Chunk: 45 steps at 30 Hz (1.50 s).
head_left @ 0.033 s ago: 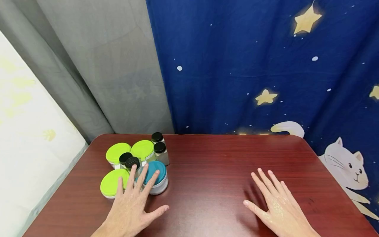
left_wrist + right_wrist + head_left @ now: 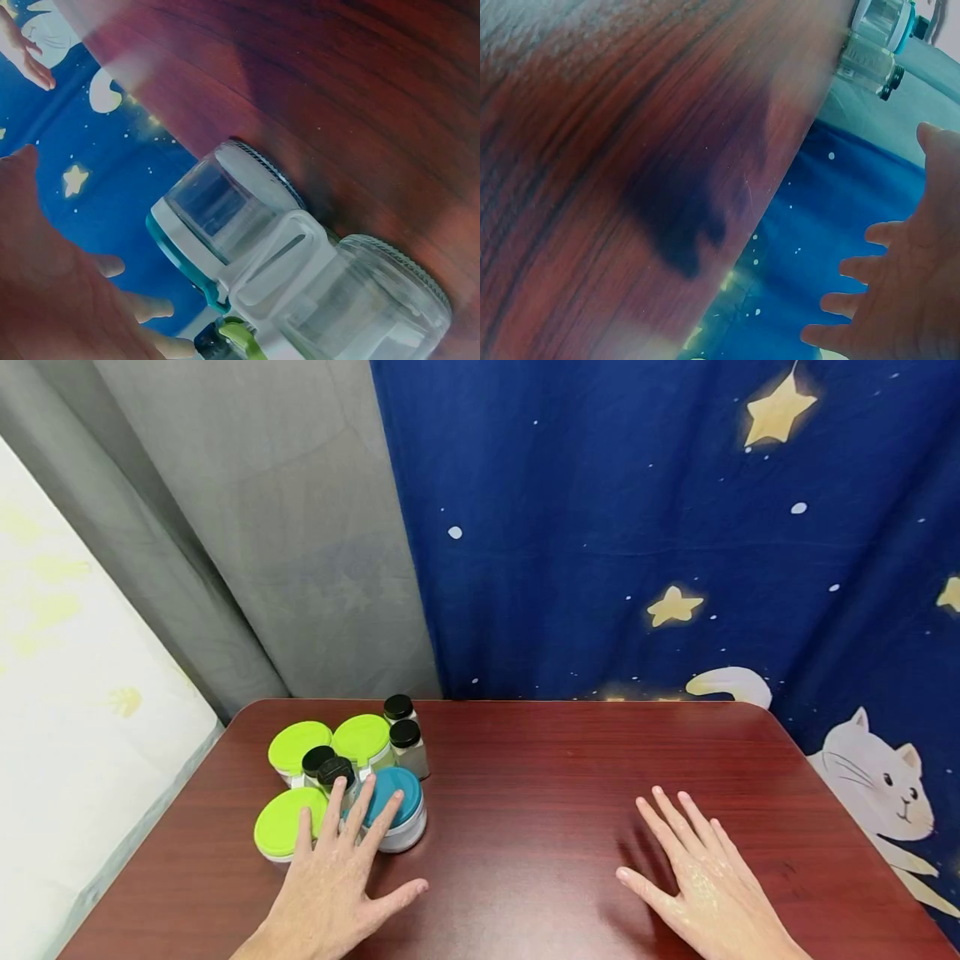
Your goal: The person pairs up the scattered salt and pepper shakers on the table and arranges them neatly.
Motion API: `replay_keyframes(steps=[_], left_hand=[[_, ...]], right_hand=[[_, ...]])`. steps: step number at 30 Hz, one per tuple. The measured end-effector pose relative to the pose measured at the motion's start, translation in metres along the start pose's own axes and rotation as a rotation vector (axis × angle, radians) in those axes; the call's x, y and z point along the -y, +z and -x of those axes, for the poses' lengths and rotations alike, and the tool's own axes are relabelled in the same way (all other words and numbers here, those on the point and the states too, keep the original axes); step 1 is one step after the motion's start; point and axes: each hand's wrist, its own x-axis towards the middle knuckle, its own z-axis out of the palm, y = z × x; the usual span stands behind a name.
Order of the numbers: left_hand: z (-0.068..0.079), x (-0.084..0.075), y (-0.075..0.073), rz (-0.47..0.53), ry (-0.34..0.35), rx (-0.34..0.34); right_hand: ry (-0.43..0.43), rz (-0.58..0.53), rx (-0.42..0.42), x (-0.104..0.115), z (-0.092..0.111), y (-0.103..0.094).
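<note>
My left hand [image 2: 337,881] is held with fingers spread and thumb out, holding nothing. Its fingers overlap a jar with a teal lid [image 2: 406,832] and the edge of a lime-lidded jar [image 2: 281,822] in the head view. From the left wrist, the teal-lidded jar [image 2: 214,210] shows clear glass and a white handle, with the hand beside and above the lids. My right hand [image 2: 708,889] is likewise spread and holds nothing. It is above the table's right side, casting a shadow [image 2: 679,210] on the wood.
Two more lime-lidded jars [image 2: 362,737] stand at the back of the cluster. Several small black-capped jars [image 2: 406,735] stand among and beside them. The reddish-brown table [image 2: 525,793] ends at a blue star-patterned curtain [image 2: 570,527] and a grey one [image 2: 300,543].
</note>
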Motion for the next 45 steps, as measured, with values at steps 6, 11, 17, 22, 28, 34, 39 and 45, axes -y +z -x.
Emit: replay_keyframes(steps=[6, 11, 17, 22, 28, 34, 39, 45], left_hand=[[0.005, 0.004, 0.000, 0.017, 0.032, -0.057], [0.007, 0.008, 0.001, 0.011, 0.097, -0.138], [0.009, 0.011, 0.001, 0.027, 0.108, -0.177], [0.013, 0.009, 0.005, 0.000, 0.092, -0.142], [0.014, 0.009, 0.008, -0.064, 0.056, -0.057], [0.009, 0.009, 0.004, -0.109, 0.073, -0.107], [0.002, 0.002, 0.005, -0.090, 0.082, -0.088], [-0.005, -0.001, 0.011, 0.033, 0.101, -0.168]], right_hand=[[-0.010, -0.010, 0.007, 0.004, -0.004, 0.003], [-0.033, -0.026, -0.004, 0.011, -0.009, 0.006], [-0.091, -0.047, -0.013, 0.021, -0.023, 0.010], [-0.180, -0.071, -0.016, 0.029, -0.042, 0.018], [-0.339, -0.112, -0.076, 0.053, -0.076, 0.034], [-0.444, -0.222, -0.041, 0.102, -0.132, 0.039], [-0.596, -0.245, 0.024, 0.142, -0.176, 0.047], [-0.665, -0.233, 0.057, 0.169, -0.207, 0.059]])
